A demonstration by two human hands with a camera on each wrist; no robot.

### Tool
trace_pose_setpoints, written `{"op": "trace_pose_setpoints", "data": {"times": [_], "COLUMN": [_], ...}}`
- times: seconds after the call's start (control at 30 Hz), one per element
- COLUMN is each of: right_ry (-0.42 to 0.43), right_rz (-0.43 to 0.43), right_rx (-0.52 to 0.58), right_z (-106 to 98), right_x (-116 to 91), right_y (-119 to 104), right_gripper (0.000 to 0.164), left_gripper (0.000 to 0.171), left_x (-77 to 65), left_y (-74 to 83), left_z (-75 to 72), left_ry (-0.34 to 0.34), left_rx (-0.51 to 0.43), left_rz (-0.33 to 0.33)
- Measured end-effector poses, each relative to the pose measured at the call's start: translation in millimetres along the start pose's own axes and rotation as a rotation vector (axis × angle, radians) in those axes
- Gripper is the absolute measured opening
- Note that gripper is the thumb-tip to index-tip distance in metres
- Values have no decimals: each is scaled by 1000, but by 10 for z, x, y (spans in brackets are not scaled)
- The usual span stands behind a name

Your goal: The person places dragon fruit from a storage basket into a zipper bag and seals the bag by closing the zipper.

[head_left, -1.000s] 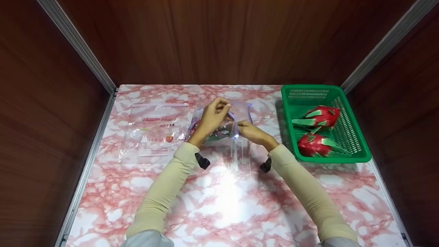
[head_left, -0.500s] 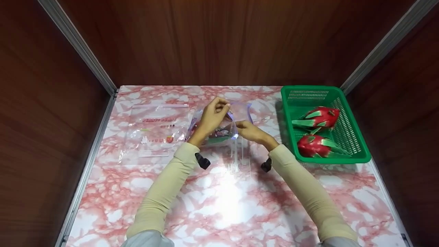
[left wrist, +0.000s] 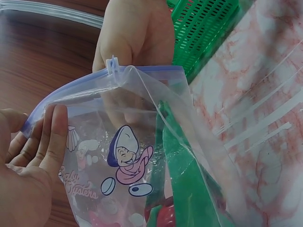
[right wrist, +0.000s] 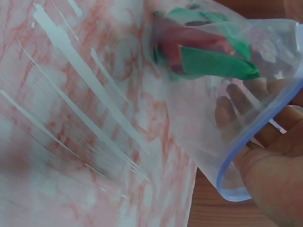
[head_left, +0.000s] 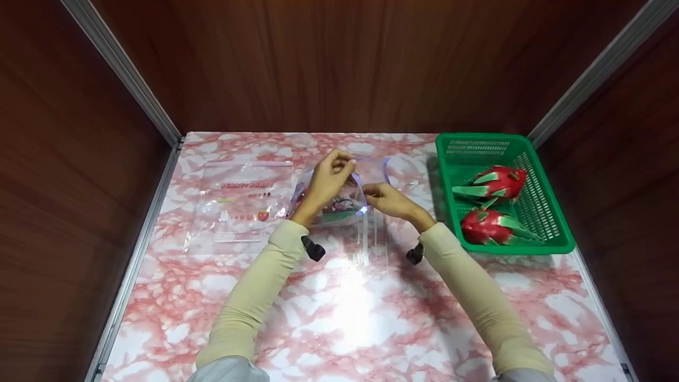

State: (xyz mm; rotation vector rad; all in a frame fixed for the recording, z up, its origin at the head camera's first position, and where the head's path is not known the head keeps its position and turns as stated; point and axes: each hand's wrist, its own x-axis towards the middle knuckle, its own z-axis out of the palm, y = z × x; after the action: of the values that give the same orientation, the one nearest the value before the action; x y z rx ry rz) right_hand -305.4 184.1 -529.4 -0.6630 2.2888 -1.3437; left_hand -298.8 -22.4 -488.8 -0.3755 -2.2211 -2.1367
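Zip bag [left wrist: 128, 165], clear, cartoon-printed, violet rim [left wrist: 161, 68] with white slider [left wrist: 112, 65]. Contents: one dragon fruit [right wrist: 203, 52], red with green leaves. Location: far half of the table [head_left: 318, 329], about mid-width, between a flat second bag [head_left: 238, 228] to the left and a green basket [head_left: 517, 248] to the right, the latter holding two more dragon fruits [head_left: 501, 180].

Handling, as judged: film light, limp and smooth, liable to slip and crease; rim somewhat stiffer, bending in a curve. Fruit probably gives the bag most of its weight, low in the pouch; skin likely firm, leaf tips easily bent. Best hold: the rim, close to either side of the slider; for lifting, a palm beneath the fruit would spare the film.

Grip, left hand [head_left: 328, 183]: thumb and fingers pinch the left end of the rim; wrist raised, forearm slanting in from the near left.

Grip, right hand [head_left: 392, 202]: at the rim by the slider, fingers seen through the film; whether they pinch cannot be told. Forearm slants in from the near right, lower than the left hand. Sleeves [head_left: 254, 297]: pale yellow, both arms.
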Motion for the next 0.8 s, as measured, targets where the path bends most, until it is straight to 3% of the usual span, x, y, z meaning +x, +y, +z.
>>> {"op": "trace_pose_setpoints", "data": {"times": [0.23, 0.8], "right_ry": [87, 183], "right_rz": [-21, -101], "right_rx": [-95, -40], "right_z": [-95, -421], "right_x": [-4, -54], "right_y": [-61, -188], "right_gripper": [30, 25], "left_gripper": [19, 17], "left_x": [16, 45], "left_y": [12, 17], "left_z": [-23, -46], "left_ry": [22, 49], "left_rx": [39, -15], "left_rz": [-20, -19]}}
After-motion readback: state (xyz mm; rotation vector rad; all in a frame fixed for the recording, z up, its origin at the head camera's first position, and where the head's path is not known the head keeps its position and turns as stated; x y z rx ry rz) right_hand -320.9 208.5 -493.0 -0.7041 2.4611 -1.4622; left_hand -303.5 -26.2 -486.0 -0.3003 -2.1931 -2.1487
